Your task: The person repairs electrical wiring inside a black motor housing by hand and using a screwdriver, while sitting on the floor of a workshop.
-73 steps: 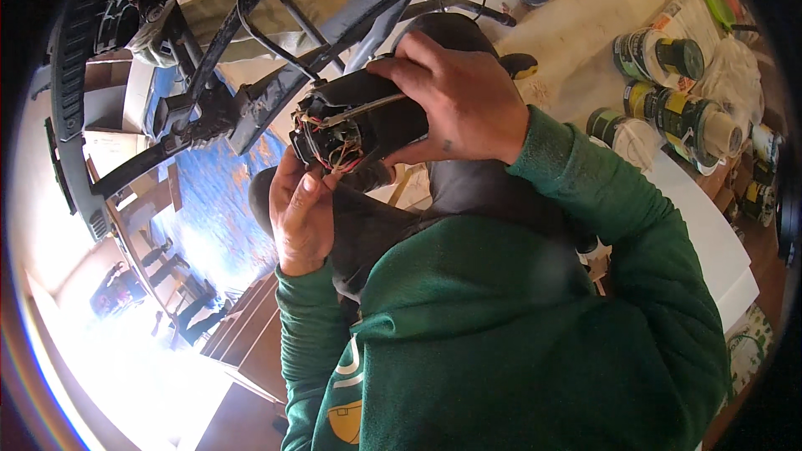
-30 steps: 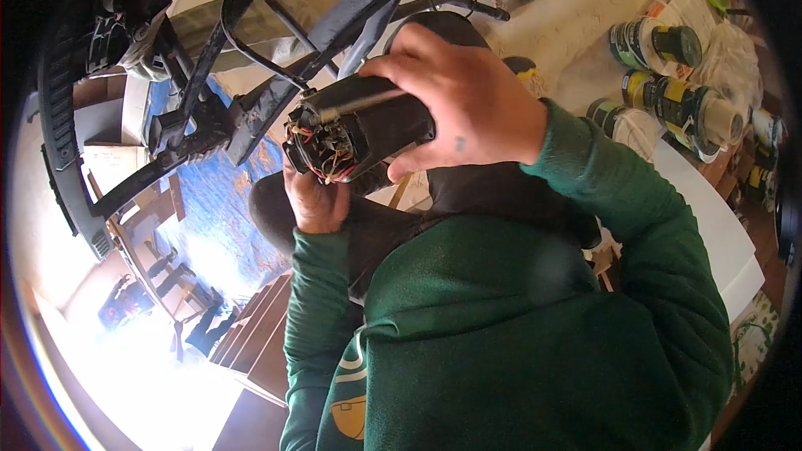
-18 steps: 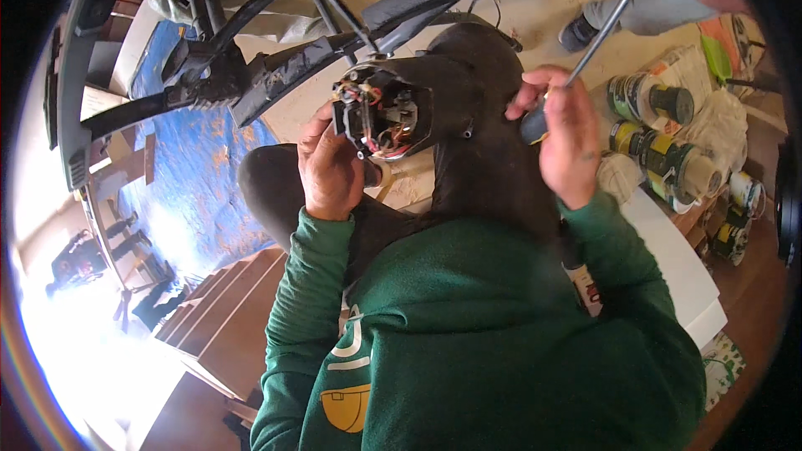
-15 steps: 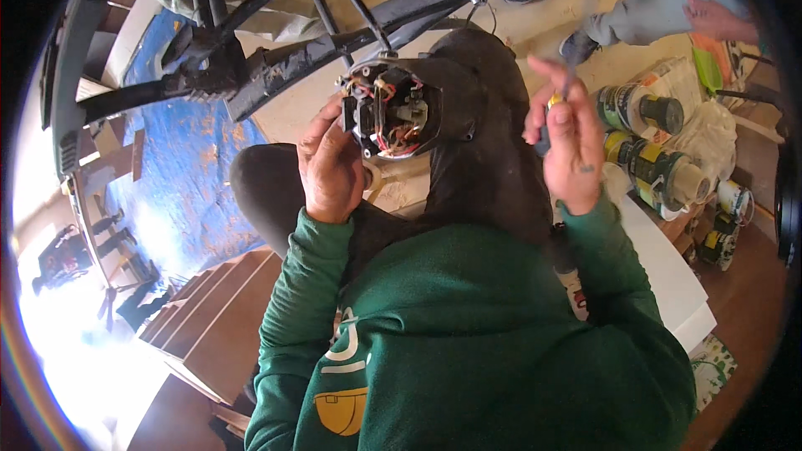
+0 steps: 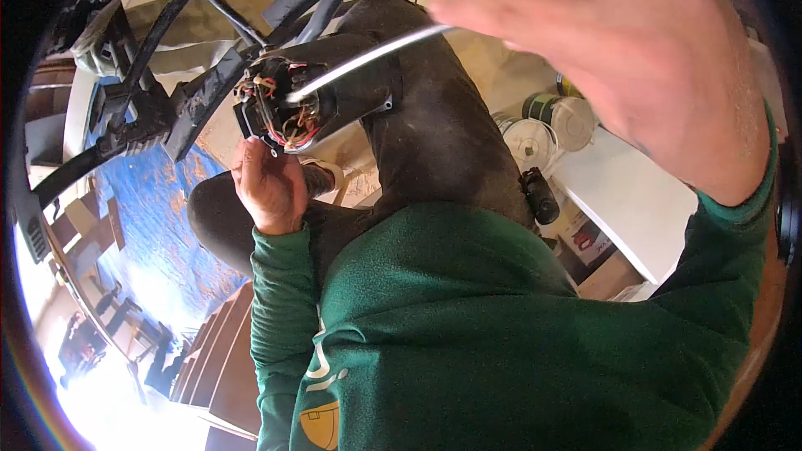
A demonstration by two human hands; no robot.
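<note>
filling the lower half of the view is a green sweatshirt [image 5: 468, 342] with a yellow and white emblem low on its front. from its left sleeve the left hand [image 5: 269, 185] rises, fingers curled up under the open end of a black cylindrical housing [image 5: 322, 100]; the hand touches its lower rim, but how firmly it grips cannot be told. the housing rests across the person's dark-trousered lap, its open face turned left and showing a tangle of red, yellow and white wires [image 5: 280, 108].

the right hand [image 5: 643, 50] is big and blurred at the upper right, close to the camera. its fingers are closed around the near end of a thin silvery rod [image 5: 368, 57], seemingly a screwdriver shaft, which slants down and left until its tip sits at the wired face of the housing.

just right of the knee lies a small black cylinder [image 5: 539, 196]. beside it a white slab [image 5: 643, 200] runs diagonally, and under its near edge sits a brown carton bearing a label [image 5: 589, 238] of red and white, roughly rectangular, too small to read. beyond stand round tins [image 5: 551, 121], pale on their tops, one with a green band around its side.

farther left a blue worn mat [image 5: 146, 225] covers the floor, with brown wooden boards [image 5: 221, 359] beside it. black metal frame tubes [image 5: 217, 75] and cables cross the top of the view.
</note>
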